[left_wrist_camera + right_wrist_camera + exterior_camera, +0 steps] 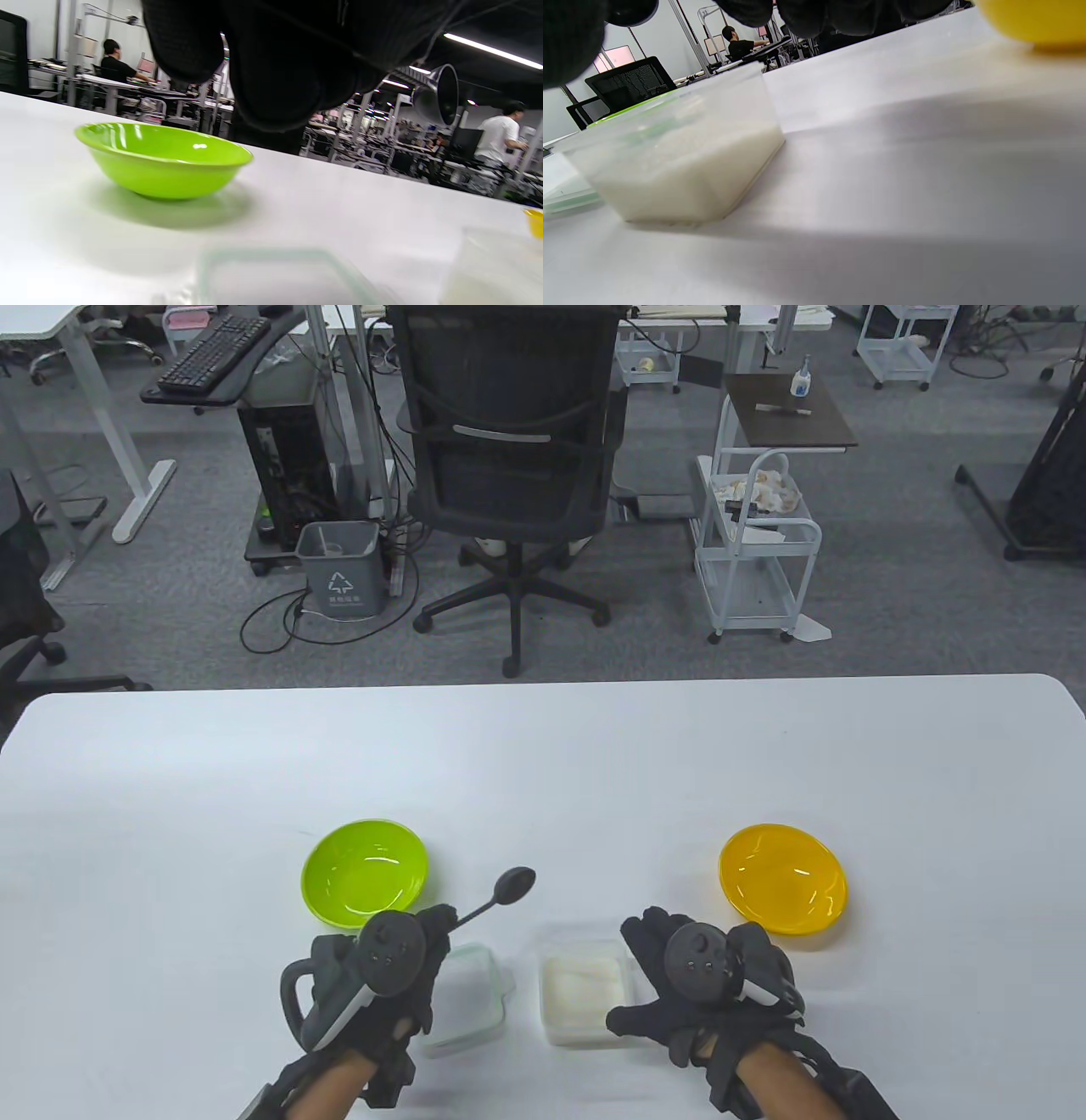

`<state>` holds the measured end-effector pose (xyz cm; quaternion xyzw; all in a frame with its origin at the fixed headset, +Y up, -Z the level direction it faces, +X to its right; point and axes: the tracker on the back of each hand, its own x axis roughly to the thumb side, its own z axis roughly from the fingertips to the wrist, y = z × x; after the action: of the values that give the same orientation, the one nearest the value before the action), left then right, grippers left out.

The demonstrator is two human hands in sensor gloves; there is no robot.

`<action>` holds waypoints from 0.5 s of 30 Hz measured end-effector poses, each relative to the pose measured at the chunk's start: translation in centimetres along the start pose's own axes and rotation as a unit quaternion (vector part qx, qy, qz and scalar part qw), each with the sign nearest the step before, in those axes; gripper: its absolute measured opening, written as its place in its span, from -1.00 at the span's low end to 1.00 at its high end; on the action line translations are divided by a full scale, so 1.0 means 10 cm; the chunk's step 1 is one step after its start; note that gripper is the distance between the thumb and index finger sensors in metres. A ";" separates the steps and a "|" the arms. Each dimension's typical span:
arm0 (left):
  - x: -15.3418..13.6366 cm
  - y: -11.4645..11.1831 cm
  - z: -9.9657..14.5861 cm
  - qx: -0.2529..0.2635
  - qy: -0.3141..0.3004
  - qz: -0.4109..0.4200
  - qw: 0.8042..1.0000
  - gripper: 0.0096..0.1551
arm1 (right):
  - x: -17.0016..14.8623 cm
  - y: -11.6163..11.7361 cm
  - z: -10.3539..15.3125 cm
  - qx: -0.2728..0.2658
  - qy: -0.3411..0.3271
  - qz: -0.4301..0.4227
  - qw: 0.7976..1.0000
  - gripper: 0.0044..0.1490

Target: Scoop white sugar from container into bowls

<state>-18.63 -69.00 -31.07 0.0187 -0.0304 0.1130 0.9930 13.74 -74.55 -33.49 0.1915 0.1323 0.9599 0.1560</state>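
A clear container (585, 988) of white sugar (581, 980) stands open at the table's front centre; it also shows in the right wrist view (678, 161). Its lid (465, 1001) lies to its left. My left hand (407, 959) grips the handle of a black spoon (513, 885), whose empty bowl points up and right between the green bowl (365, 872) and the container. The spoon's bowl shows in the left wrist view (437, 93). My right hand (670, 984) rests at the container's right side, fingers spread along its edge. A yellow bowl (782, 878) stands at the right.
The white table (543, 763) stretches far behind the bowls. Beyond its back edge stand an office chair (509, 466), a grey bin (339, 568) and a white cart (755, 551).
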 end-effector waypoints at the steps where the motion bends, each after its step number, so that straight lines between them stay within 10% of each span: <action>1: 0.04 -0.03 0.02 -0.005 -0.009 -0.007 1.000 -0.52 | 0.00 0.03 -0.02 0.006 0.001 -0.001 1.000 0.31; 15: 0.62 -0.37 0.33 0.095 -0.148 -0.258 0.950 -0.53 | -0.03 0.18 -0.05 0.015 0.007 -0.003 1.000 0.29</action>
<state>-11.93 -71.36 -27.53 0.1366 -0.1599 -0.1487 0.9662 13.33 -76.38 -33.49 0.1866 0.1486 0.9587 0.1552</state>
